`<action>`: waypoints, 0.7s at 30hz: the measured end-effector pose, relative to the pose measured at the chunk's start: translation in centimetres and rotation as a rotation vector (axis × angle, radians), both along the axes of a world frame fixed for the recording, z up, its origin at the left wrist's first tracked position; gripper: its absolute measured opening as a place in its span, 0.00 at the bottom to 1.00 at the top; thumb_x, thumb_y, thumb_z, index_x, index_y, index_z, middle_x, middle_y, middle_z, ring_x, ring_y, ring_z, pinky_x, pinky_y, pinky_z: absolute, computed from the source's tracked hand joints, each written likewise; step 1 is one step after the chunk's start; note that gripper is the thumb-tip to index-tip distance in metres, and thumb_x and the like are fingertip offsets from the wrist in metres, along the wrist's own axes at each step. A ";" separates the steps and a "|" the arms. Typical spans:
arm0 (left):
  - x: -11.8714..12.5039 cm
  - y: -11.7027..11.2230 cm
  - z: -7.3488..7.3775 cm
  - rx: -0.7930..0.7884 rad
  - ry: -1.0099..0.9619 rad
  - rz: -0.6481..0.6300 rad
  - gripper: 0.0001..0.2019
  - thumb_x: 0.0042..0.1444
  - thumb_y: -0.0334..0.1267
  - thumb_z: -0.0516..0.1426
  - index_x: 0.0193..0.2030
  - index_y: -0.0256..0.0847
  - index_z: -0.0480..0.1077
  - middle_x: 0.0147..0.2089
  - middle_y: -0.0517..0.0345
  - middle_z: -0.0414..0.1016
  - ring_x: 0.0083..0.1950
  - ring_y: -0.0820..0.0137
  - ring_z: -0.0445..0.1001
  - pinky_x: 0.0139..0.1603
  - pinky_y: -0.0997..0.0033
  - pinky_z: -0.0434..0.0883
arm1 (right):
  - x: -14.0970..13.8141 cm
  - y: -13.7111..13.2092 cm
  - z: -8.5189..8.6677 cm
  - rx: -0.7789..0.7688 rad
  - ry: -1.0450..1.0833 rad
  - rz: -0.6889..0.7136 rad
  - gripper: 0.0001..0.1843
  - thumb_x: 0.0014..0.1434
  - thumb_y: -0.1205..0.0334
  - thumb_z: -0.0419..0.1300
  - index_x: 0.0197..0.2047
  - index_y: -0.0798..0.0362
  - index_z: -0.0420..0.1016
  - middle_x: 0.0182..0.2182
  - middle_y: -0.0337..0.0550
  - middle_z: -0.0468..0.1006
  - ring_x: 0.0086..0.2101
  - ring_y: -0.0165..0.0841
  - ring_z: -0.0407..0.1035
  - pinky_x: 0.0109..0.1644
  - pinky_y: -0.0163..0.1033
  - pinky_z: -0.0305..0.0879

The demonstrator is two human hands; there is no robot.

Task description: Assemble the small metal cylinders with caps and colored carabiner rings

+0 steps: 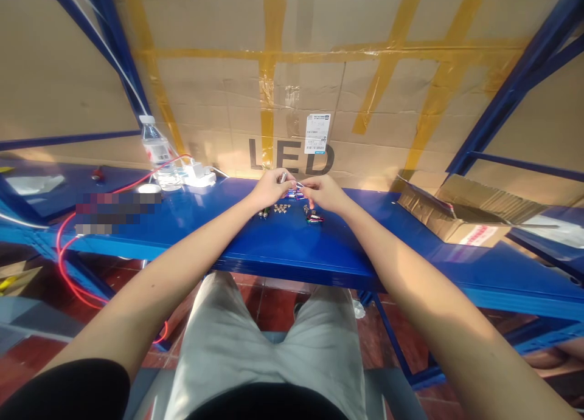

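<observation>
My left hand (270, 189) is closed around a small silvery cylinder (283, 177) over the blue table. Close beside it, my right hand (326, 192) is pinched, with a thin pale piece partly visible at its fingertips; its kind is too small to tell. The two hands nearly meet. Beneath them lies a group of shiny blue-purple metal pieces (294, 194). Nearer to me are several small silvery fittings (281, 208), some dark green pieces (264, 214) at their left, and shiny red and green pieces (314, 217) on the right.
A blue metal table (292, 247) spans the view, backed by a big taped cardboard sheet (205, 104). At left stand a water bottle (160, 155), a white power strip (199, 174) and a red cable (58, 240). An open cardboard box (474, 216) sits at right.
</observation>
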State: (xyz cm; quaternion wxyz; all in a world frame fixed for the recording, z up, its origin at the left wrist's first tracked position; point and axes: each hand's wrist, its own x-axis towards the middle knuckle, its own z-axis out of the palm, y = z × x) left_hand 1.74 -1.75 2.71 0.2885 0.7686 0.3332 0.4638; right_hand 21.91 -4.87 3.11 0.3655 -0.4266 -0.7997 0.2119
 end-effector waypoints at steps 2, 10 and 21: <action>0.1 -0.1 0.1 0.033 0.029 0.023 0.05 0.59 0.36 0.62 0.33 0.39 0.74 0.24 0.63 0.70 0.27 0.71 0.68 0.32 0.69 0.65 | 0.0 -0.1 0.1 -0.045 0.029 0.005 0.14 0.61 0.60 0.59 0.24 0.53 0.70 0.15 0.36 0.69 0.20 0.31 0.67 0.31 0.37 0.60; 0.4 -0.6 0.2 0.052 0.050 0.050 0.06 0.58 0.37 0.63 0.32 0.39 0.72 0.25 0.63 0.70 0.30 0.71 0.67 0.34 0.70 0.65 | -0.5 -0.3 0.1 -0.045 0.077 -0.068 0.15 0.59 0.61 0.60 0.22 0.52 0.66 0.14 0.34 0.63 0.18 0.28 0.61 0.28 0.37 0.56; 1.0 -1.4 0.0 0.012 0.017 0.052 0.09 0.58 0.33 0.63 0.31 0.42 0.66 0.20 0.67 0.68 0.22 0.73 0.64 0.28 0.71 0.63 | -1.9 0.2 -0.5 0.256 -0.064 -0.220 0.20 0.62 0.67 0.57 0.19 0.52 0.59 0.18 0.35 0.60 0.25 0.28 0.53 0.31 0.39 0.46</action>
